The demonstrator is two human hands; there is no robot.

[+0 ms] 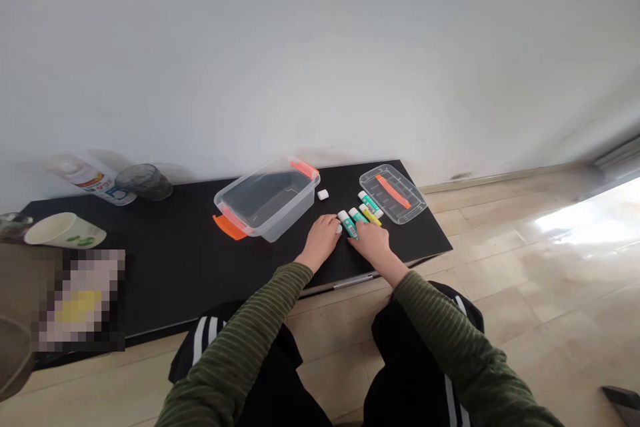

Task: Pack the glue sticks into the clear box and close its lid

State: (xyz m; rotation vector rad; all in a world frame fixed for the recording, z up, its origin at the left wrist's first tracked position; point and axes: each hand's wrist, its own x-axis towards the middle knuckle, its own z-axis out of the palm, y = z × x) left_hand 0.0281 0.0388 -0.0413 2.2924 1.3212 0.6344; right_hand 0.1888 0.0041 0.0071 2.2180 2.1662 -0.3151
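My left hand (321,240) rests low over the black table top, fingers curled down beside a small white piece (339,229), most of it hidden by the fingers. My right hand (373,242) closes over the near ends of the glue sticks, its thumb and forefinger at a green and white glue stick (347,221). Beside that lie another green glue stick (357,214), a yellow glue stick (370,215) and a further green glue stick (369,201), in a slanting row. A loose white cap (323,195) sits just behind my left hand.
Left of my hands stands an open clear plastic box (293,213) with orange latches. Its clear lid (406,211) with an orange handle lies at right. Farther left are a dark glass (145,182), a white bottle (103,185) and a paper cup (65,231). A wall rises behind.
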